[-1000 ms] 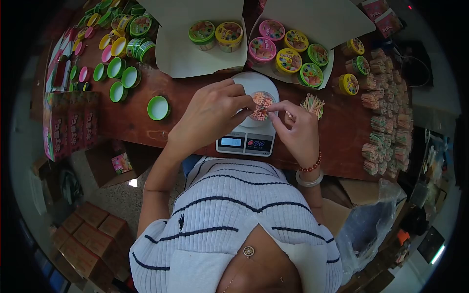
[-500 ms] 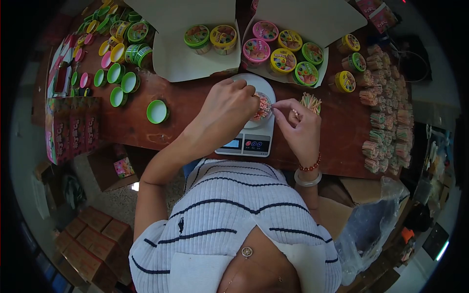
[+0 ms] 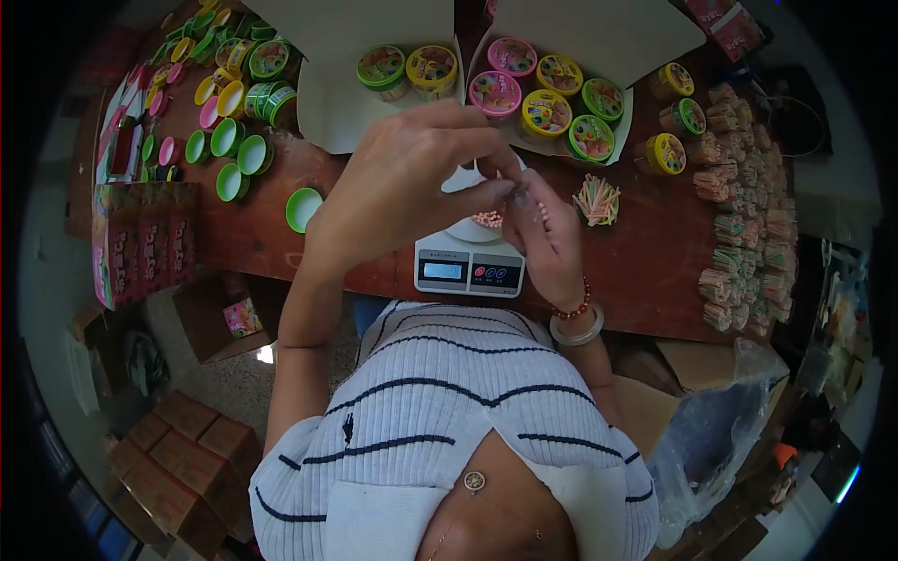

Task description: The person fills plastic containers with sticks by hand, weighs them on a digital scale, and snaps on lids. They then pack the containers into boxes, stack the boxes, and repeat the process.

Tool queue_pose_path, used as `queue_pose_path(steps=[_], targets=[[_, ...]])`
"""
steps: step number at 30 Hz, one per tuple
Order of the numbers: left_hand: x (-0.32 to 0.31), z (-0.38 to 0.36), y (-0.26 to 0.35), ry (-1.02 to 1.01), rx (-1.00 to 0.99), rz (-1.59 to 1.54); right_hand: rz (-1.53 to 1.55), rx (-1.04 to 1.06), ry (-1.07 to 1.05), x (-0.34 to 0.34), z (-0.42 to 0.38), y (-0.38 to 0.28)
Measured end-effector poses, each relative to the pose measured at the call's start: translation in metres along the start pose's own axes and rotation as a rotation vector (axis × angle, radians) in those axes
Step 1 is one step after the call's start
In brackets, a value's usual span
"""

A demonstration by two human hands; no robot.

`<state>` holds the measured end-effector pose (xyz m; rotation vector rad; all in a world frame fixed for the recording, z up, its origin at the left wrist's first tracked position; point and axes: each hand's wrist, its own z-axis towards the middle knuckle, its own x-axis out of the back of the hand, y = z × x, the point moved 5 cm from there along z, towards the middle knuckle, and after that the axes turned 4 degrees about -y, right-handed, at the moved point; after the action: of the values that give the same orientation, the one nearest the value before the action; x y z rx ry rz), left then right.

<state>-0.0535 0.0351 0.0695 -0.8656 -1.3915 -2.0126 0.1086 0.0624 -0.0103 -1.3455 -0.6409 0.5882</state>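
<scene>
Over the white kitchen scale (image 3: 468, 259), my left hand (image 3: 402, 178) is raised, its thumb and fingers pinched together against the fingertips of my right hand. What lies in that pinch is too small and blurred to make out. My right hand (image 3: 545, 234) is closed, with the pale ends of a few thin sticks (image 3: 543, 213) showing between its fingers. Below my hands, a cup of pinkish-orange sticks (image 3: 488, 220) stands on the scale, mostly hidden. To the right, a loose pile of pastel sticks (image 3: 597, 201) lies on the table.
Green empty cups (image 3: 302, 209) stand left of the scale, with more cups and lids behind. Two open cartons (image 3: 327, 122) at the back hold lidded tubs (image 3: 546, 113). Many stick bundles (image 3: 734, 229) line the right edge. Pink printed boxes (image 3: 140, 243) stand at the left.
My left hand has lifted off the cup and come up toward the camera. My right hand has shifted left, and the two hands' fingertips now meet above the scale.
</scene>
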Motion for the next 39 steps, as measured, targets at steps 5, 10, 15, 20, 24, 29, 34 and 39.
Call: queue_pose_path(steps=[5, 10, 15, 20, 24, 29, 34, 39], targets=[[0.032, -0.058, -0.042, 0.233, 0.269, 0.002, 0.831, -0.053, 0.257, 0.039, -0.028, 0.028], [0.037, -0.158, -0.097, 0.229, 0.629, 0.135, 0.957, -0.223, 0.521, 0.080, -0.072, 0.069], [-0.006, -0.209, -0.126, 0.255, 0.690, 0.175, 0.845, -0.185, 0.306, 0.058, -0.071, 0.074], [-0.032, -0.225, -0.146, 0.417, 0.677, 0.149, -0.065, -0.213, 0.309, 0.025, -0.039, 0.057], [-0.025, -0.200, -0.117, 0.427, 0.628, 0.124, -0.421, -0.113, 0.183, 0.009, -0.022, 0.068], [-0.033, -0.140, -0.080, 0.290, 0.477, -0.203, -0.296, -0.074, 0.176, 0.000, -0.016, 0.062], [-0.035, -0.094, -0.072, 0.109, 0.318, -0.443, 0.297, -0.113, 0.013, -0.009, -0.020, 0.040], [-0.050, -0.047, -0.046, 0.184, 0.086, -0.705, 0.186, 0.025, -0.006, -0.009, -0.013, 0.045]])
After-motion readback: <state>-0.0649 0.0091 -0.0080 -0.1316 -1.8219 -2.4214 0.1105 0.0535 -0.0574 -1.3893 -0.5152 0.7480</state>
